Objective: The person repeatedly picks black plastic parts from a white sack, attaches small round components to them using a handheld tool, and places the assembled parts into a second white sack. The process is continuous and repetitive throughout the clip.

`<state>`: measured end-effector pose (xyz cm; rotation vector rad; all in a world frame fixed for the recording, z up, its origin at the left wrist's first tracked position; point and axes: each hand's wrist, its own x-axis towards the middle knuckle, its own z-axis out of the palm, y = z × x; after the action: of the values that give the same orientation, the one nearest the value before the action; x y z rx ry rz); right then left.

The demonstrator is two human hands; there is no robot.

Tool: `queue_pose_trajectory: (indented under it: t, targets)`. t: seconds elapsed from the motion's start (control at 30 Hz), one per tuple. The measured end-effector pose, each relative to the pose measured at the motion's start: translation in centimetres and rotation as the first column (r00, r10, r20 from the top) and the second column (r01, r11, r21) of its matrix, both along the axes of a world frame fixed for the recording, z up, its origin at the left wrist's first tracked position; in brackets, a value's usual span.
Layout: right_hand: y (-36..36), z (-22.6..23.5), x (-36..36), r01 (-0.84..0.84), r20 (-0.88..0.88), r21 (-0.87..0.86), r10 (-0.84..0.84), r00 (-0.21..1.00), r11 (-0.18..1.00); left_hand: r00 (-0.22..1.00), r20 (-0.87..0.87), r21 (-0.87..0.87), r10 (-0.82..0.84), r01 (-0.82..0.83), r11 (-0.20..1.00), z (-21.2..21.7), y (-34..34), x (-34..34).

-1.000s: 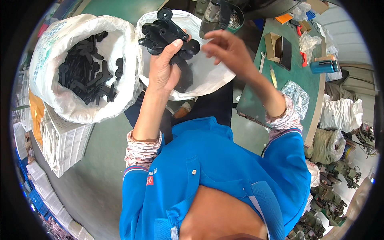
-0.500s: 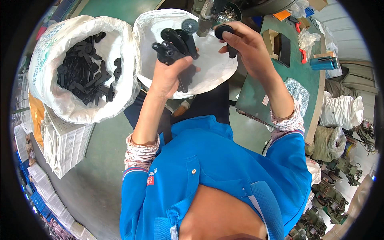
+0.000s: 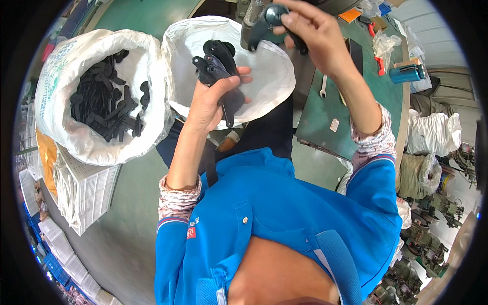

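My left hand [image 3: 206, 104] is closed around several black round-ended lever parts [image 3: 216, 63], held over the open mouth of a white sack [image 3: 272, 79]. One lever hangs below its fingers. Higher and to the right, my right hand [image 3: 317, 38] pinches a black part with a shiny disc [image 3: 275, 14] between thumb and fingers. A long black arm slants down-left from the disc, and another black piece sticks out under the fingers; whether they are one part I cannot tell. The disc is close to an upright metal machine post [image 3: 250, 23].
To the left stands a second white sack [image 3: 56, 96] holding many black levers [image 3: 101, 101], beside a white plastic crate [image 3: 94, 193]. On the green table [image 3: 317, 119] at right lie a wrench [image 3: 324, 86], a black box-like object [image 3: 354, 56] and a teal bottle [image 3: 406, 73].
My right hand has moved up, and a longer black piece now shows in it. The upper disc beside my left hand's bunch is gone from there. A wrench has come into sight.
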<state>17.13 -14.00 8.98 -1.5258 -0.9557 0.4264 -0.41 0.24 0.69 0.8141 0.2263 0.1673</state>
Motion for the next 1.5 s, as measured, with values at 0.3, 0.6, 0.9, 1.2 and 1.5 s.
queue_pose_trajectory:
  t: [0.3, 0.6, 0.9, 1.2, 1.5]
  targets:
    - [5.2, 5.9, 3.6, 0.072, -0.226, -0.32, -0.15, 0.963, 0.945, 0.996, 0.084, -0.043, -0.004, 0.008, 0.999, 0.8, 0.6, 0.8]
    - [0.8, -1.0, -1.8, -0.025, -0.343, -0.301, -0.084, 0.935, 0.953, 0.997, 0.062, -0.084, -0.038, 0.043, 0.996, 0.0, 1.6, 0.5]
    - [-0.3, -3.6, -2.8, -0.098, 0.962, -0.141, 0.16, 0.221, 0.985, 0.971, 0.095, -0.162, -0.221, 0.234, 0.959, 0.2, 0.5, 0.3]
    - [-0.7, -3.7, -2.8, -0.355, 0.823, -0.041, 0.233, 0.518, 0.934, 0.996, 0.077, -0.156, -0.044, 0.056, 0.986, 0.0, 0.5, 0.0]
    - [-1.0, -3.0, -3.2, -0.097, 0.201, -0.197, 0.137, 0.97, 0.976, 0.999, 0.007, 0.233, -0.047, 0.044, 0.971, 0.7, -0.6, 0.2]
